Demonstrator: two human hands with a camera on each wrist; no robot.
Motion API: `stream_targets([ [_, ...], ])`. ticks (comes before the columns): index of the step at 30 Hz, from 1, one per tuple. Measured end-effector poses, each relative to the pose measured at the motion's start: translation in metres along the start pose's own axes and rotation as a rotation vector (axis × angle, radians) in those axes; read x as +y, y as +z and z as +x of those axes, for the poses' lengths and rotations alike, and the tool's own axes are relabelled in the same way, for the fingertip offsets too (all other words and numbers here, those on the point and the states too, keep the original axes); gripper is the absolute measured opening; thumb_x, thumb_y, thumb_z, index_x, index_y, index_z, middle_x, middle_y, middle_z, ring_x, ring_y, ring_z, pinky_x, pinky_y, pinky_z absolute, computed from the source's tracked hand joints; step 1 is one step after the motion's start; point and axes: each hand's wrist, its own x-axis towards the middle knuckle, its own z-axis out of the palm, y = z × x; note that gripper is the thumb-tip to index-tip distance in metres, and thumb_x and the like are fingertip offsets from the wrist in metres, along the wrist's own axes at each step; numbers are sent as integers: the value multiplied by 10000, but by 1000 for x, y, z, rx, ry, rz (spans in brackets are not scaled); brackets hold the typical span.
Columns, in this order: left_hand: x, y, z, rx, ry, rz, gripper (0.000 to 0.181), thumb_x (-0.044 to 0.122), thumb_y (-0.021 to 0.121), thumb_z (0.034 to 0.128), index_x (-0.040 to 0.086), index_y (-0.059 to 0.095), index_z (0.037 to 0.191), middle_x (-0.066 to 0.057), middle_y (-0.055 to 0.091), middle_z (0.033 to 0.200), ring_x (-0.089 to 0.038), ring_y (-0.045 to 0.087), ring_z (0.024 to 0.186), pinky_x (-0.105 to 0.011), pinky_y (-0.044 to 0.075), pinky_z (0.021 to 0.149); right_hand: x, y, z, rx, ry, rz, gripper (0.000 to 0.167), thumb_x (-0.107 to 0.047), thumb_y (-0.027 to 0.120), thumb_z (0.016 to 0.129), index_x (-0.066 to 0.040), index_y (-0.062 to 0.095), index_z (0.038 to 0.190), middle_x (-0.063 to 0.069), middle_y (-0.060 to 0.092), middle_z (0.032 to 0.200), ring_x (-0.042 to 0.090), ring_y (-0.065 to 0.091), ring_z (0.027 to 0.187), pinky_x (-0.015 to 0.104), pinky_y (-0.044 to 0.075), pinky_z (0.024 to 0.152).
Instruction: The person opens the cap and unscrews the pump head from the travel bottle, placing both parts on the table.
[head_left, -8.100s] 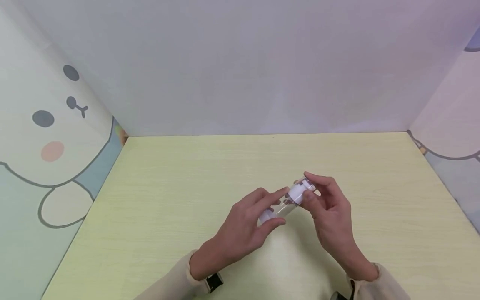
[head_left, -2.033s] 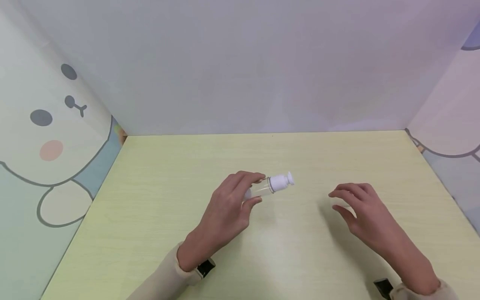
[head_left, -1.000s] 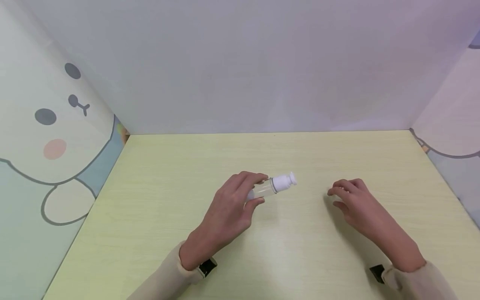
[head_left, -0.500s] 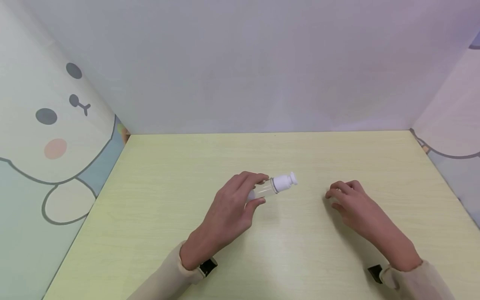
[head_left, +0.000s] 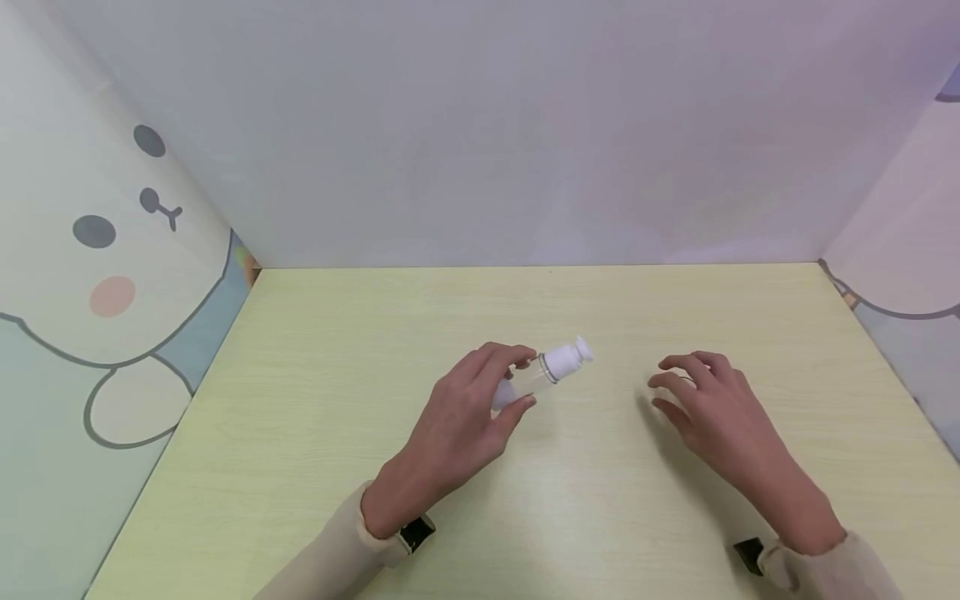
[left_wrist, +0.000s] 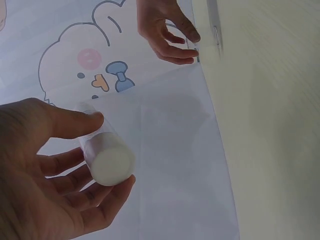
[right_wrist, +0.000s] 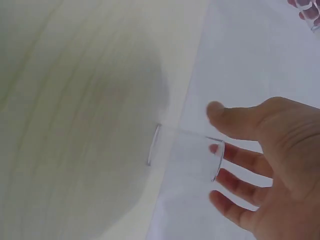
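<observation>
My left hand (head_left: pixel 461 417) holds a small clear pump bottle (head_left: pixel 531 379) between thumb and fingers, above the table. Its white pump top (head_left: pixel 564 360) points up and to the right. In the left wrist view the bottle's round white base (left_wrist: pixel 114 164) faces the camera. A clear cylindrical cap (right_wrist: pixel 187 152) stands on the table beside my right hand (right_wrist: pixel 285 165), seen in the right wrist view. The fingers there are spread and loosely bent, with the thumb apart from the cap; whether a fingertip touches its rim I cannot tell. From the head camera the cap is barely discernible.
A pale wood-grain table (head_left: pixel 360 333) lies under both hands. A plain light wall (head_left: pixel 525 133) stands behind it, with cartoon-printed panels (head_left: pixel 105 333) on the left and right sides. Each wrist wears a dark device (head_left: pixel 416 533).
Eight seconds ago my right hand gripped the clear cap over the pump; it has since moved right, away from the bottle. In the last half second its fingers have spread. The bottle tilts slightly more upward.
</observation>
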Motion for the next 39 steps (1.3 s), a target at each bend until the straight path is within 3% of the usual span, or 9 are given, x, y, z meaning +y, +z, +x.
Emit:
stream_targets([
  [2,0,1,0,-3,-5,-4,465,79,853,859,87,635,1270,-20,701,1160,-181,675,977,-254,589,759,-4,-1,2,56,-19,17,154,-170,780,904,-102,737,1035,136,698,1144,444,579,1077,570,489,738],
  [3,0,2,0,-4,-7,-7,466,82,856,857,85,633,1265,-20,701,1155,-183,677,980,-255,589,761,-6,-1,3,85,-29,31,156,-237,712,978,-93,739,1033,130,703,1134,432,591,1066,557,487,734],
  [7,0,4,0,-15,-15,-19,463,90,861,850,92,621,1247,-2,691,1140,-172,688,981,-254,587,765,-18,-1,7,171,-41,102,525,-440,384,1122,-59,740,1061,113,720,1114,368,625,1027,460,477,783],
  [13,-1,8,-1,-45,-27,-46,452,101,857,855,93,606,1231,-1,678,1133,-170,705,980,-250,585,753,-41,5,14,315,-43,279,437,-404,523,1094,-27,739,1133,98,725,1110,257,642,1027,95,427,982],
  [15,-1,10,-2,-51,-28,-52,452,106,857,856,86,606,1230,-6,679,1137,-160,702,978,-248,584,758,-47,7,17,359,-57,330,417,-380,553,1086,-9,736,1138,99,726,1094,228,651,1028,34,400,1020],
  [21,0,14,-2,-71,-29,-58,463,128,866,853,93,597,1229,1,679,1146,-133,693,974,-245,585,764,-56,10,23,422,-87,425,419,-346,585,1075,43,725,1139,128,736,1069,174,658,984,82,457,970],
  [32,1,16,-3,-73,-26,-53,477,150,879,846,104,587,1221,13,666,1129,-131,688,956,-241,575,744,-70,13,32,435,-56,629,441,-314,655,1037,102,673,1186,167,710,1046,130,672,988,140,536,932],
  [36,1,16,-3,-71,-17,-49,475,148,880,844,103,587,1215,10,665,1125,-130,686,957,-242,573,739,-78,13,33,416,11,768,373,-104,737,974,112,631,1259,136,710,1116,124,684,1036,159,561,926],
  [39,2,17,-3,-64,-7,-48,474,148,883,842,104,582,1206,7,657,1120,-127,678,959,-236,569,740,-86,13,34,398,63,947,450,129,736,884,142,576,1304,102,690,1220,129,691,1097,179,579,913],
])
